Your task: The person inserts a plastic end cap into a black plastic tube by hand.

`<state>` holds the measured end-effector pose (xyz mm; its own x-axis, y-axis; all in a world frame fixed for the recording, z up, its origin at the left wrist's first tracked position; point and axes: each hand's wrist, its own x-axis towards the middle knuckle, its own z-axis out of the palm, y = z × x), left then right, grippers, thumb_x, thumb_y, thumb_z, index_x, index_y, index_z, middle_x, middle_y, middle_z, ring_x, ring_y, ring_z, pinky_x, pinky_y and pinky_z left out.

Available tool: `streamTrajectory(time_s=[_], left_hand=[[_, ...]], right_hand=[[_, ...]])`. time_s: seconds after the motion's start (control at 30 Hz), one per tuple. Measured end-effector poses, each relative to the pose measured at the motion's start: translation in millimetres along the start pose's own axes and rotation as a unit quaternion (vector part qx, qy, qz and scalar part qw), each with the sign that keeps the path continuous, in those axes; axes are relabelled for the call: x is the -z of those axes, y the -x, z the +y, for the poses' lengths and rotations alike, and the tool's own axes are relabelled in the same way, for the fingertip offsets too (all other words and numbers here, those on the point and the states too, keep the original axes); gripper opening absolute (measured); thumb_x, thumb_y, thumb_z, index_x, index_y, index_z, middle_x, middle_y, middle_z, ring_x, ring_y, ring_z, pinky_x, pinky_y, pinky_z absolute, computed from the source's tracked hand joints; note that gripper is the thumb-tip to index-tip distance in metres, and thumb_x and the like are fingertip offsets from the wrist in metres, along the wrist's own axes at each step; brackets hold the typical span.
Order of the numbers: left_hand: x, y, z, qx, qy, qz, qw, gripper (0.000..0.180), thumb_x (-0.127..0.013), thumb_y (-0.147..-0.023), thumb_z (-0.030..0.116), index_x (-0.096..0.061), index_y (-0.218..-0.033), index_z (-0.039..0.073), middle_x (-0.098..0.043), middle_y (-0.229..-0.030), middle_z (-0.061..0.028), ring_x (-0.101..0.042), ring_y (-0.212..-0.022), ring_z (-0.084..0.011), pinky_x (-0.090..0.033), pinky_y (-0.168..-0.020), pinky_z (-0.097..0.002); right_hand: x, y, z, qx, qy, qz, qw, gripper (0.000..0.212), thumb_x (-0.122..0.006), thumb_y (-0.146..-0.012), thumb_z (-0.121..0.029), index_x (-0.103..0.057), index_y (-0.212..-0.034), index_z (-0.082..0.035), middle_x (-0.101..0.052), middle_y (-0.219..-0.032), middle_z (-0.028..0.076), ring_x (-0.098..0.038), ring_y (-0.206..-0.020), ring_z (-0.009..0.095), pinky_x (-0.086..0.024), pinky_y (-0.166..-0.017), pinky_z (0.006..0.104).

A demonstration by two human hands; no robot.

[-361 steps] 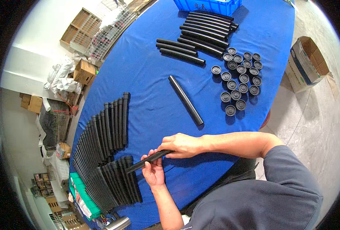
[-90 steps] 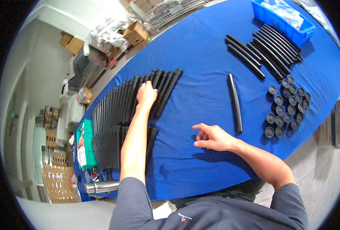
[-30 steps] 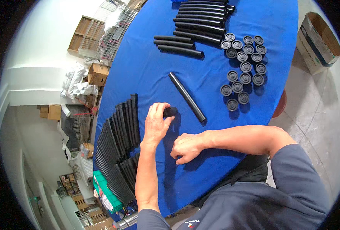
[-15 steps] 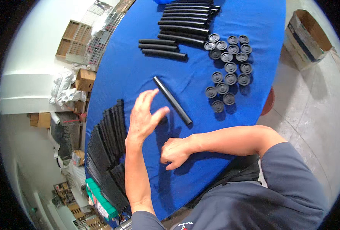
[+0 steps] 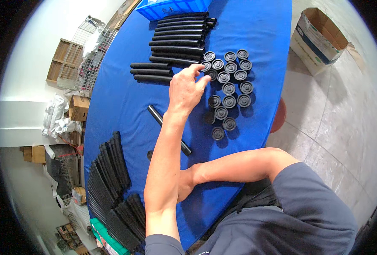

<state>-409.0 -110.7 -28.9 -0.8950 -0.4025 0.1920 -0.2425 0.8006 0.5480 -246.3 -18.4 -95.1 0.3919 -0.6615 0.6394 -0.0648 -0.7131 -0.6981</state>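
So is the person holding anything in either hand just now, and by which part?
The left hand holds nothing; its open fingers reach over the round black caps. The right hand is mostly hidden behind the left forearm, so that one cannot be told.

caps (image 5: 228, 89) right of tube (image 5: 168, 128), on table (image 5: 120, 97)

The table (image 5: 256, 34) under my arms wears a smooth blue cloth, matt. The black tubes (image 5: 177, 42) look like matt plastic or rubber — I cannot tell which. The round caps (image 5: 229, 88) shine slightly — glossy rims. The box (image 5: 320, 36) is plain brown cardboard.
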Motion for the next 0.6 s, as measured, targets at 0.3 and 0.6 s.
streamTrajectory(time_s=[0.3,0.6], left_hand=[[-14,1,6,-0.033,-0.052,-0.043,0.997,0.038,-0.076,-0.077,0.020,-0.066,-0.113,0.012,-0.070,-0.098,-0.0146,-0.067,-0.094,-0.0346,-0.053,-0.080,-0.0431],[2,17,-4,-0.019,-0.083,-0.071,0.994,0.049,-0.080,-0.073,0.021,-0.066,-0.120,0.014,-0.069,-0.087,-0.0124,-0.067,-0.079,-0.0262,-0.053,-0.073,-0.0371]], right_hand=[[13,1,-16,-0.091,-0.095,-0.055,0.990,0.033,-0.059,-0.090,-0.029,-0.069,-0.113,-0.008,-0.065,-0.119,0.019,-0.057,-0.118,0.035,-0.042,-0.101,0.0429],[9,-5,-8,-0.052,-0.058,-0.042,0.996,0.034,-0.063,-0.087,-0.031,-0.070,-0.112,-0.008,-0.066,-0.118,0.019,-0.059,-0.113,0.035,-0.044,-0.099,0.0442]])
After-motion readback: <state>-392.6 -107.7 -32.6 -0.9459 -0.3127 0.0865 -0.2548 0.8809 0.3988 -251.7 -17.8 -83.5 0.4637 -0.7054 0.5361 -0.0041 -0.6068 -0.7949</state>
